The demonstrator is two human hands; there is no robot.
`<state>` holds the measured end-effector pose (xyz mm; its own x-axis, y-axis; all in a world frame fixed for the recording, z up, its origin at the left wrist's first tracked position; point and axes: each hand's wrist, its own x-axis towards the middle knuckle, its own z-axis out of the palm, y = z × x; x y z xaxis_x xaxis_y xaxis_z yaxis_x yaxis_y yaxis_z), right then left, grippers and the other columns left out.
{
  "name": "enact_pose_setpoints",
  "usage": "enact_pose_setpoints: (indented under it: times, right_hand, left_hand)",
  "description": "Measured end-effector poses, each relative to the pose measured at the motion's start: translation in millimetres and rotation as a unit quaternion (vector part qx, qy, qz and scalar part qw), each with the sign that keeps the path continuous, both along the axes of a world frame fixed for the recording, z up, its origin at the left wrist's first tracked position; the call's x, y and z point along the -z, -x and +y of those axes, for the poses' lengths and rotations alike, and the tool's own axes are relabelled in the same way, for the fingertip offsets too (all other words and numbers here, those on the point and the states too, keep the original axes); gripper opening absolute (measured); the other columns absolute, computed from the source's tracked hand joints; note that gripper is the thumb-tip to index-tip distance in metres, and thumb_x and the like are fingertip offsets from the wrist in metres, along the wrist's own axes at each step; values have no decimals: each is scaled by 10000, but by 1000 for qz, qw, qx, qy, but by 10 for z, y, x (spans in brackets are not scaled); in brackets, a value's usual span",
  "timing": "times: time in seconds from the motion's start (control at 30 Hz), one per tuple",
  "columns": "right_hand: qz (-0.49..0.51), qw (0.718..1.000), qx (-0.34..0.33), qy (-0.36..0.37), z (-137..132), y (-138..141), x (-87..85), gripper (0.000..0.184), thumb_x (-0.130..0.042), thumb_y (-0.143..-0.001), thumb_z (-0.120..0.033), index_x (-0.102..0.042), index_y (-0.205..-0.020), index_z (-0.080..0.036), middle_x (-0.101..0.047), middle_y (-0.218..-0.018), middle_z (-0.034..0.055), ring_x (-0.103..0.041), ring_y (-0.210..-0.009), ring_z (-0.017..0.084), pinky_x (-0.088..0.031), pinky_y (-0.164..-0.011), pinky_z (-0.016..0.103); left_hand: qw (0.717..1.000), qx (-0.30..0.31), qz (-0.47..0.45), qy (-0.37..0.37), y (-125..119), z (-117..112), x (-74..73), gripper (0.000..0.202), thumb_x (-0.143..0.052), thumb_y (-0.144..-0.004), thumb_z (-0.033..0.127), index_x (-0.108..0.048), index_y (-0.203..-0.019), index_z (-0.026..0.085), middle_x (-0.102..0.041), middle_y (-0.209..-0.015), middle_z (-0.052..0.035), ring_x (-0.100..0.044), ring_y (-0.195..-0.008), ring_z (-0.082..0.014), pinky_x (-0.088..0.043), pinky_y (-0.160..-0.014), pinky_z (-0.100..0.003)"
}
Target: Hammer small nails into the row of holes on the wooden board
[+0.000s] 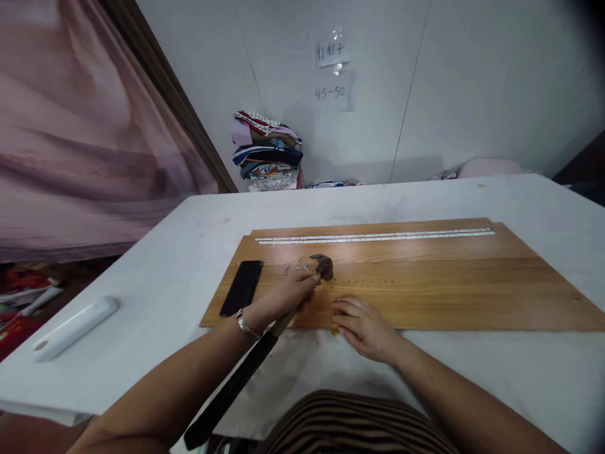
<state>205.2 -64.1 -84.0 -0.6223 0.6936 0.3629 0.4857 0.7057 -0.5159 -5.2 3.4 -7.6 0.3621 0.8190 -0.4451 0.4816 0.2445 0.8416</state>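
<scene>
My left hand [299, 291] is closed round the neck of a claw hammer [255, 360], close below its rusty head. The hammer's dark grip slants down toward my body, and the head is over the wooden board [449, 277]. At the board's near edge lies my right hand [362, 325], fingers stretched out and slightly bent, apart from the hammer. A small yellow bit shows beneath its fingers, too hidden to name. Several loose nails [297, 268] lie scattered left of the hammer head. To the right, a row of small dark nail heads or marks [363, 281] runs along the board.
A black phone [241, 288] rests on the board's left end. Two white measuring strips [373, 237] run along its far side. On the white table [155, 252] lies a white plastic handle-like object [75, 328]. Folded clothes [268, 151] are stacked by the wall.
</scene>
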Motion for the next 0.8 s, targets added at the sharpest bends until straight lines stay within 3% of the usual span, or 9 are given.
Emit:
enact_pose_setpoints:
  times: [0.37,0.63,0.8]
  right_hand:
    - [0,1000,-1,0,-2,-5,-9,284,-499,-871,-156,-645,-1112,-188,-607,-1212,107,-475,-1200,250,-412,-1008,457]
    - [8,1000,4,-4,-9,5,-2,285,-505,-864,-144,-646,-1104,-206,-610,-1210,102,-484,-1189,255,-421,-998,471]
    - [1,1000,2,-6,-8,2,-22,271,-503,-871,-153,-645,-1096,-202,-606,-1219,102,-483,-1194,250,-418,-1005,465]
  left_hand:
    - [1000,-4,-11,4,-9,-5,-74,425,-459,-821,571,-536,-892,159,-498,-583,45,-445,-412,-71,-359,-407,-208]
    - [1000,-13,-1,10,9,5,41,418,-458,-817,579,-533,-849,168,-514,-592,36,-455,-417,-73,-352,-396,-199]
    - [1000,-4,-5,4,8,0,9,405,-463,-819,568,-530,-851,170,-509,-601,41,-457,-421,-72,-361,-399,-197]
